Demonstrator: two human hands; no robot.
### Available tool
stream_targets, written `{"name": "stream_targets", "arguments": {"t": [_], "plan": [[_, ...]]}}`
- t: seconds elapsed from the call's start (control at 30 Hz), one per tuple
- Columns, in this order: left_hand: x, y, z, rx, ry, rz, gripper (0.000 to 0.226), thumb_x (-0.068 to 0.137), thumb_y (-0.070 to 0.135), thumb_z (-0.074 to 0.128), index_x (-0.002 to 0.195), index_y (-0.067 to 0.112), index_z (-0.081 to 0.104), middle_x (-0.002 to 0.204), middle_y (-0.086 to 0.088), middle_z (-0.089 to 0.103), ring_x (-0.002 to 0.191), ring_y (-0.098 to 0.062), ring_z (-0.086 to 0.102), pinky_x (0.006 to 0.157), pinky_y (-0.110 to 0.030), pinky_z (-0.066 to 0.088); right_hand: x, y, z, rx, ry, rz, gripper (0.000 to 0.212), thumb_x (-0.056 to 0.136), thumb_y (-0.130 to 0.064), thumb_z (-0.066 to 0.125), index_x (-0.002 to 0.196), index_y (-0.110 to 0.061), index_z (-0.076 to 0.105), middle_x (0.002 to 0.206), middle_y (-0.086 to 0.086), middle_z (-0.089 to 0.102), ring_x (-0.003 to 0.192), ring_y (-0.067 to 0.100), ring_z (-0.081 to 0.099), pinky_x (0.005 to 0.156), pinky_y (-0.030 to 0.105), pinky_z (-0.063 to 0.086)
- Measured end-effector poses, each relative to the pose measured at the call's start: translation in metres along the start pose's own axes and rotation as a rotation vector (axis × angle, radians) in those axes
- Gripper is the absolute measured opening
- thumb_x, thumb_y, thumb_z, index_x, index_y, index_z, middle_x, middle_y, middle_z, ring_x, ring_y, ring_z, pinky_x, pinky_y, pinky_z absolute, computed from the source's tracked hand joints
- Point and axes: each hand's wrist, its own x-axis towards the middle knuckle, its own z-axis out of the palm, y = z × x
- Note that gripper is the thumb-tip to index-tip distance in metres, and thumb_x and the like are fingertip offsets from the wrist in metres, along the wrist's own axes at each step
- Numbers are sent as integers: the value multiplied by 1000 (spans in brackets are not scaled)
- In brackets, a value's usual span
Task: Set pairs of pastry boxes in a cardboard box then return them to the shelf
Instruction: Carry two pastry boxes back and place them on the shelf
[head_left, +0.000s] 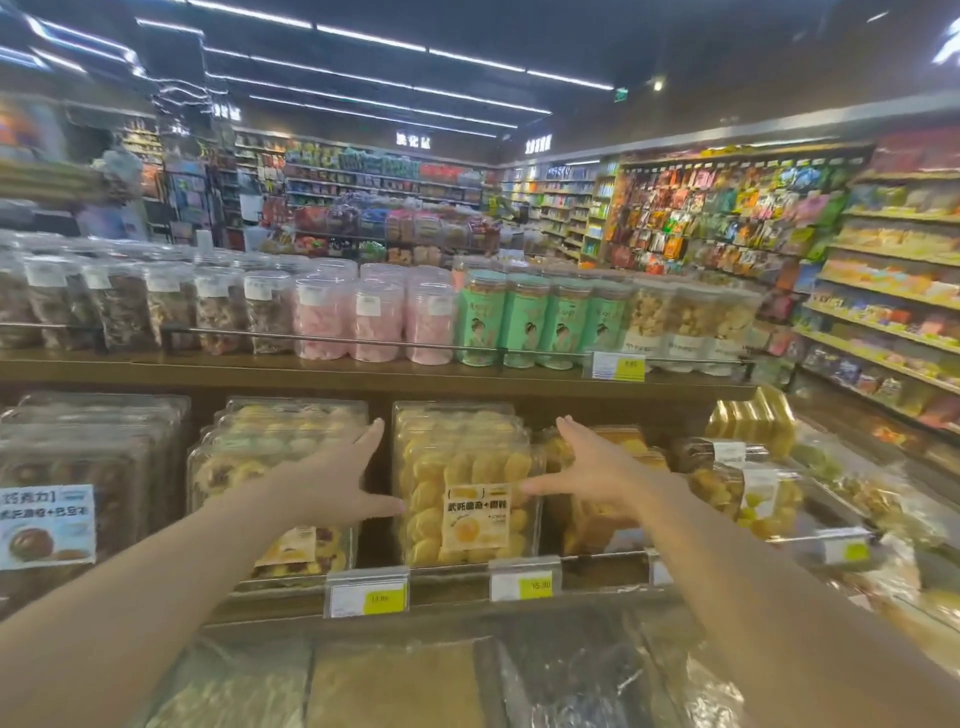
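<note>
Left hand (332, 480): fingers straight and spread, thumb out, holding nothing; poised just left of the clear plastic pastry box of yellow round pastries (462, 483).
Right hand (597, 475): likewise splayed and empty, thumb tip at or just short of the box's right edge; contact cannot be told.

Location of item: standing upright at the front of its stack on the brown wooden shelf (363, 371), middle tier, centre.

Handling note (judgement): close both palms squarely on the side walls, low enough to steady the box, and draw toward the near side without crushing the thin lid.

Count:
- Hands: 2.
- Yellow-pastry boxes in stack: front one plain, at least 2 behind; exact number hidden.
- Yellow price tags (366, 597) on the near rail: 3 visible.
- Cardboard box: none in view.
</note>
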Motion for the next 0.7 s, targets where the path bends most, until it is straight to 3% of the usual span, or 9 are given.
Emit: {"name": "stream_targets", "arguments": {"t": [0.17, 0.37, 0.53, 0.7], "plan": [[35, 32, 16, 88, -18, -98, 117, 89, 65, 65, 163, 24, -17, 172, 2, -10, 160, -23, 4, 128, -43, 16, 44, 47, -9, 79, -41, -59, 129, 71, -68, 79, 164, -21, 2, 171, -7, -3, 157, 17, 6, 126, 41, 16], [72, 44, 24, 134, -20, -132, 119, 86, 71, 62, 162, 27, -19, 172, 6, -11, 158, -27, 16, 125, -44, 26, 81, 48, -5, 127, -117, -136, 124, 76, -59, 81, 163, -21, 1, 171, -6, -4, 157, 18, 4, 127, 43, 15], [106, 34, 23, -17, -14, -215, 137, 72, 71, 77, 161, 33, -20, 171, -4, -19, 160, -26, -3, 127, -48, 15, 118, 38, 10, 147, -142, -161, 136, 67, -64, 84, 163, -26, -5, 170, -10, -12, 157, 16, -1, 127, 43, 11], [135, 26, 30, -189, -33, -216, 156, 58, 66, 90, 157, 39, -27, 169, -3, -28, 159, -25, -12, 126, -47, 12, 146, 31, 23, 202, -121, -149, 146, 56, -66, 89, 162, -33, -6, 169, -7, -15, 157, 19, -3, 125, 45, 12]]}}
